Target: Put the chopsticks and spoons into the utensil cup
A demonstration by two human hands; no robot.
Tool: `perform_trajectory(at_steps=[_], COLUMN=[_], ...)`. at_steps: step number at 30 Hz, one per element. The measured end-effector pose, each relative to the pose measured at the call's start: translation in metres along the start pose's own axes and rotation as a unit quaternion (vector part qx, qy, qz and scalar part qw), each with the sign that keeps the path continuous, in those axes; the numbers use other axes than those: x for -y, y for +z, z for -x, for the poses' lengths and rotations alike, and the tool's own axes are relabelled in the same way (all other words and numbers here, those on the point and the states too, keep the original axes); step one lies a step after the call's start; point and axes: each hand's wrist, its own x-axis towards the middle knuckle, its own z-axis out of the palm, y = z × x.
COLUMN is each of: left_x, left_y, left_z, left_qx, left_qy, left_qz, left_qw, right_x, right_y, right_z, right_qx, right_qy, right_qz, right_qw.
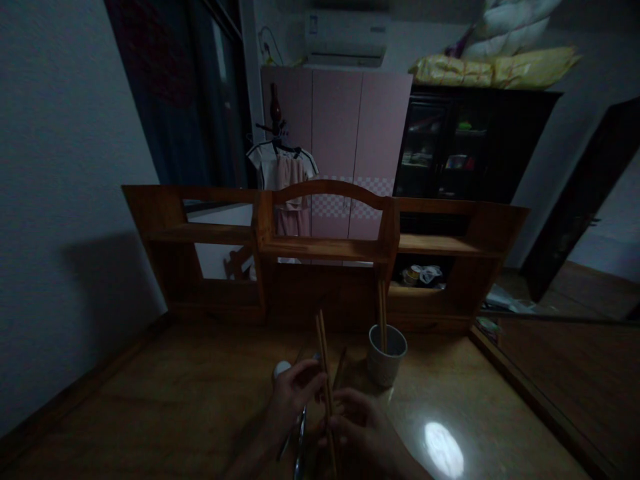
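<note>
Gently | slender tan wooden chopsticks [323,350] held up over the glossy brown wooden tabletop [165,393] | left hand [294,395], right hand [364,421]: fingers grasping them | pinch lightly, sticks parallel, clear of the pale round cup [384,368]

One left hand [289,397], one right hand [365,423], two chopsticks [323,341] between them, two more chopsticks [383,310] in one cup [383,369], one wooden shelf unit [325,249], one air conditioner [345,33], one dark cabinet [510,147] and one door [575,207] are in sight.
</note>
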Motion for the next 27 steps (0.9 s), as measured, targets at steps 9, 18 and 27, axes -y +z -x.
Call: perform_trajectory(at_steps=[9, 18, 27], left_x=[0.009, -0.008, -0.003], left_y=[0.001, 0.006, 0.007], left_z=[0.023, 0.027, 0.030], left_qx=[-0.027, 0.014, 0.002], left_qy=[0.227, 0.312, 0.332], left_qz=[-0.242, -0.222, -0.259], left_qw=[0.943, 0.924, 0.907], right_x=[0.010, 0.015, 0.022], right_y=[-0.003, -0.008, -0.005], right_z=[0.008, 0.013, 0.014], right_qx=[-0.009, -0.034, 0.027], right_qy=[-0.173, -0.261, -0.242], right_qz=[0.266, 0.351, 0.368], right_qw=[0.948, 0.899, 0.897])
